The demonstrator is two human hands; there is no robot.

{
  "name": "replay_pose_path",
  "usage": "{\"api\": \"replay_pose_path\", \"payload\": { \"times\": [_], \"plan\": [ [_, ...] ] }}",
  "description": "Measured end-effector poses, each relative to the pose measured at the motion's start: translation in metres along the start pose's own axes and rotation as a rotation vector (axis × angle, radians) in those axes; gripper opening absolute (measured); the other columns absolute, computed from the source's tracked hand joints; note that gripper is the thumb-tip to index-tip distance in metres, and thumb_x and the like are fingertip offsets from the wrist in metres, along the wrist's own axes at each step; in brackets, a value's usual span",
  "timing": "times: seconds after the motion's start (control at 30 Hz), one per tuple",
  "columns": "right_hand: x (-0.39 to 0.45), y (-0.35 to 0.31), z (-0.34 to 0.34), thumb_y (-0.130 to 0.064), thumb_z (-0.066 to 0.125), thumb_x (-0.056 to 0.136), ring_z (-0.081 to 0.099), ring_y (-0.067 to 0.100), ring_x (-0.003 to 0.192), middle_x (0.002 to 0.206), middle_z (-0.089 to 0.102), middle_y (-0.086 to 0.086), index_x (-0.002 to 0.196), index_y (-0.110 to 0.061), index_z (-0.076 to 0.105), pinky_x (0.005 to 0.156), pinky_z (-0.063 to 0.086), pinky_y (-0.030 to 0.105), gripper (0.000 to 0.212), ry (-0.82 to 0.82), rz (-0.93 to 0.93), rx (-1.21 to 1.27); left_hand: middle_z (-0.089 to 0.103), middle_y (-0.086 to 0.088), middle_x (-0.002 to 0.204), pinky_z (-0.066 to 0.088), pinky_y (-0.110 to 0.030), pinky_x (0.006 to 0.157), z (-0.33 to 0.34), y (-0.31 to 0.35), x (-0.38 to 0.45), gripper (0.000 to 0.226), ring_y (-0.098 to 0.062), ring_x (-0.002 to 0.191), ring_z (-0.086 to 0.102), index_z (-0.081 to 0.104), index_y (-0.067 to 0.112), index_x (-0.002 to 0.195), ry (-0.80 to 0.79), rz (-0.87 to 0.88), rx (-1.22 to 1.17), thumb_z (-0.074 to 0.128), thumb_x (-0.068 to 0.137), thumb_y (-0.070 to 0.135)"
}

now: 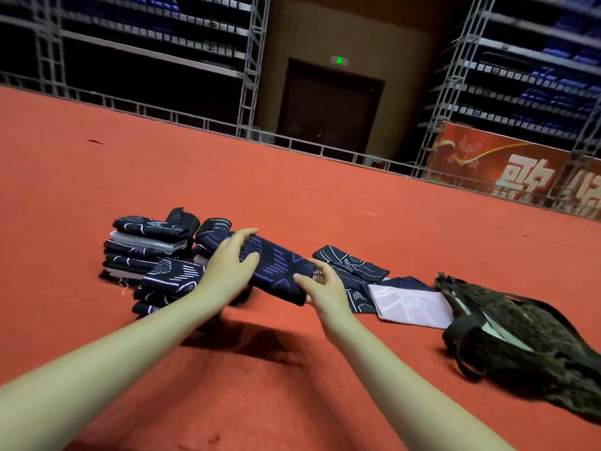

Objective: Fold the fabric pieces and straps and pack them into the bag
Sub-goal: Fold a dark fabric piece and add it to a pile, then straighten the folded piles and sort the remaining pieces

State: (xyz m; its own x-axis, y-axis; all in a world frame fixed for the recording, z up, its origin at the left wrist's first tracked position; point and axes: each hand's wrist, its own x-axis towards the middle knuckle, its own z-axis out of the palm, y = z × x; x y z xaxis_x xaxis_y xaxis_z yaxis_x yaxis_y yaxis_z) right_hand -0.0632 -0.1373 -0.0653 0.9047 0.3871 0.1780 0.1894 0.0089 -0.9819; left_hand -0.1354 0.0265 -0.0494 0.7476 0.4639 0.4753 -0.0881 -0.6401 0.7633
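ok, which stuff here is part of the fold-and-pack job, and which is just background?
Job:
- dark patterned piece, held by left hand and right hand
- folded stack
- unfolded dark pieces and pink piece
- open dark bag

Background:
- red floor
- metal scaffolding
- door
- red banner

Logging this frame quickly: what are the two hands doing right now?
Left hand: grips the folded dark fabric piece at its far end.
Right hand: pinches the same piece's near end.
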Motion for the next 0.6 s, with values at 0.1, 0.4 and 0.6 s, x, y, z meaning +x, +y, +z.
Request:
{"api": "replay_pose_path", "payload": {
  "times": [0.1, 0.4, 0.6],
  "plan": [
    [0.008, -0.017, 0.049, -0.027, 0.069, 0.066, 0.063, 0.024, 0.102, 0.107, 0.067, 0.007, 0.106, -0.025, 0.056, 0.091, 0.05, 0.042, 0.043, -0.033, -0.061, -0.039, 0.048, -0.007, 0.13, 0.034, -0.03, 0.096, -0.042, -0.008, 0.013, 0.047, -0.019, 0.117, 0.045, 0.047, 0.025, 0.135, 0.059, -0.064, 0.06, 0.049, 0.089, 0.014],
    [0.014, 0.003, 0.129, -0.023, 0.066, 0.085, 0.057, 0.015, 0.107, 0.123, 0.061, 0.002, 0.13, -0.016, 0.051, 0.077, 0.04, 0.014, 0.048, -0.107, -0.015, -0.39, 0.048, -0.007, 0.126, 0.041, -0.037, 0.095, -0.092, -0.078, -0.008, 0.042, -0.026, 0.121, 0.043, 0.048, 0.03, 0.135, -0.008, -0.146, 0.501, 0.049, 0.093, 0.03],
    [0.013, 0.017, 0.114, -0.041, 0.06, 0.088, 0.062, 0.019, 0.099, 0.103, 0.062, -0.003, 0.127, -0.019, 0.054, 0.091, 0.05, 0.038, 0.046, -0.115, -0.032, -0.4, 0.051, -0.005, 0.131, 0.034, -0.043, 0.102, -0.092, -0.08, -0.015, 0.04, -0.024, 0.129, 0.039, 0.061, 0.024, 0.125, 0.051, 0.027, 0.653, 0.044, 0.093, 0.04]
  ]
}}
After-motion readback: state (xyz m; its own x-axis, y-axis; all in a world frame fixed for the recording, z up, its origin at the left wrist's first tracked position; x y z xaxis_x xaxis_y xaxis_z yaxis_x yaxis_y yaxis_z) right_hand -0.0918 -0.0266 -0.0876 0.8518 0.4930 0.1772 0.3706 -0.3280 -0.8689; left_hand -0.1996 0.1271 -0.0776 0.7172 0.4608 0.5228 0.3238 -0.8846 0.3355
